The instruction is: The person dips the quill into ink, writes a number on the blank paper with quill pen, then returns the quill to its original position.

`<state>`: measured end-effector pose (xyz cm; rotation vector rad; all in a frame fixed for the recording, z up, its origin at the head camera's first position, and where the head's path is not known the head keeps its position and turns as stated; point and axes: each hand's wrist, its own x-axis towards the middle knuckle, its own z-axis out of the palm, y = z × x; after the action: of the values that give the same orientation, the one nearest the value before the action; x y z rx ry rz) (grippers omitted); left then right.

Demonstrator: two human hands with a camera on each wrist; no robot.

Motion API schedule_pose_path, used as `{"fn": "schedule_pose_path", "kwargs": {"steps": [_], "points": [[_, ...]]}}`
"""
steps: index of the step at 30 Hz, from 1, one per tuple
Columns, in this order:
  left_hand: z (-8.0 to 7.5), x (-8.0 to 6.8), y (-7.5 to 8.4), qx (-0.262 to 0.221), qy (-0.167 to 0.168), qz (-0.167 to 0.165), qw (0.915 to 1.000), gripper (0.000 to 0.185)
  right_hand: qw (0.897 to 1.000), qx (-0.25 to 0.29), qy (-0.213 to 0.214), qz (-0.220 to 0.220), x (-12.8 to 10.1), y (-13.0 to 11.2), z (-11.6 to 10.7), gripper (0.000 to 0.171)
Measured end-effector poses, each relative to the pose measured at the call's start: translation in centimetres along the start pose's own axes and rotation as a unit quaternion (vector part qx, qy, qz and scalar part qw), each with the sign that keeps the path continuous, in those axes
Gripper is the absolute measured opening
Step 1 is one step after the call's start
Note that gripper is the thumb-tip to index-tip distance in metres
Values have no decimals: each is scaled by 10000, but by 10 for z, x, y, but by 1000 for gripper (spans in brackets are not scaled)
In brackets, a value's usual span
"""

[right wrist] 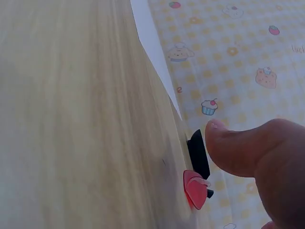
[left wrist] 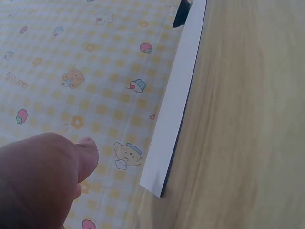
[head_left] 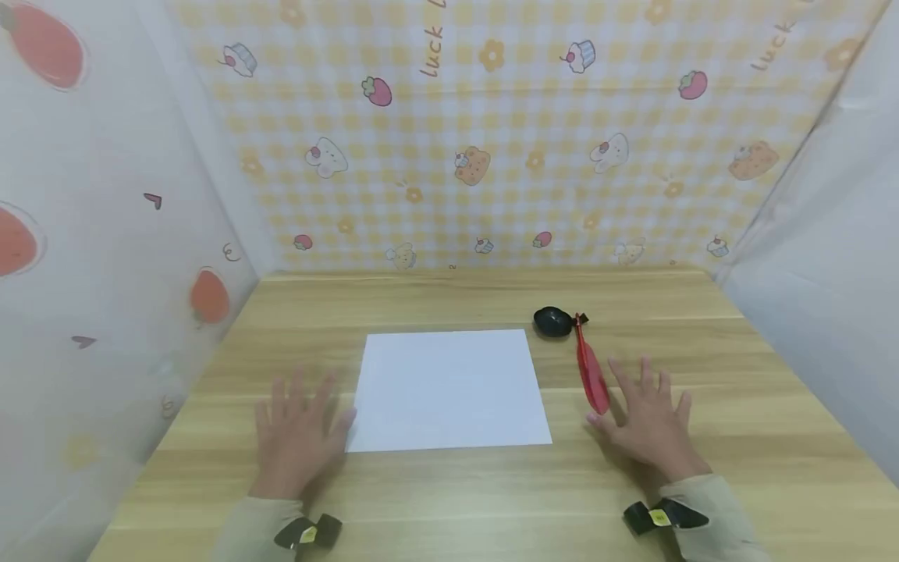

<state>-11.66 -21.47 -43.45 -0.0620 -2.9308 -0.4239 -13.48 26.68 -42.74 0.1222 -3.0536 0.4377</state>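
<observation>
A blank white sheet of paper (head_left: 449, 390) lies flat on the wooden table. Left of it, my left hand (head_left: 293, 441) is spread palm down, its thumb right at the sheet's edge. On the other side my right hand (head_left: 649, 425) has its fingers spread, thumb and forefinger beside a red, leaf-shaped thing (head_left: 593, 378) with a slender stem. That stem's tip overlaps the short handle of a small black bowl (head_left: 552, 321) behind the sheet's right corner. In the right wrist view my thumb (right wrist: 233, 148) appears close to the red thing (right wrist: 195, 191). Both hands hold nothing.
A yellow checked cloth (head_left: 492, 117) with cartoon prints hangs behind the table (head_left: 449, 499). White cloth walls enclose it on the left (head_left: 119, 312) and right (head_left: 815, 257). Each wrist wears a black strap (head_left: 663, 517).
</observation>
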Motion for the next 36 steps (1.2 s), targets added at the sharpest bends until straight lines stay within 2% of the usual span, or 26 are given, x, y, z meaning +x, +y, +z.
{"fn": "schedule_pose_path", "kwargs": {"steps": [10,16,20,25,29,33,36], "points": [[-3,-1,1,-195,-154,124,9996,64,9988,364,110,-317,11,0,0,94],[7,-3,2,-721,-605,172,9954,63,9957,234,518,-725,21,6,-2,84],[11,-3,3,-868,-776,104,9931,64,9915,405,739,-989,31,10,-5,77],[9,-3,6,-984,-818,61,9918,64,9894,661,686,-1095,43,18,-6,74],[12,-1,8,-1032,-717,79,9920,64,9884,710,691,-1148,53,24,-7,73],[18,-1,11,-1048,-608,201,9924,60,9842,736,858,-1364,62,32,-7,68],[20,-2,13,-1087,-665,228,9916,57,9814,701,878,-1554,69,38,-6,63]]}}
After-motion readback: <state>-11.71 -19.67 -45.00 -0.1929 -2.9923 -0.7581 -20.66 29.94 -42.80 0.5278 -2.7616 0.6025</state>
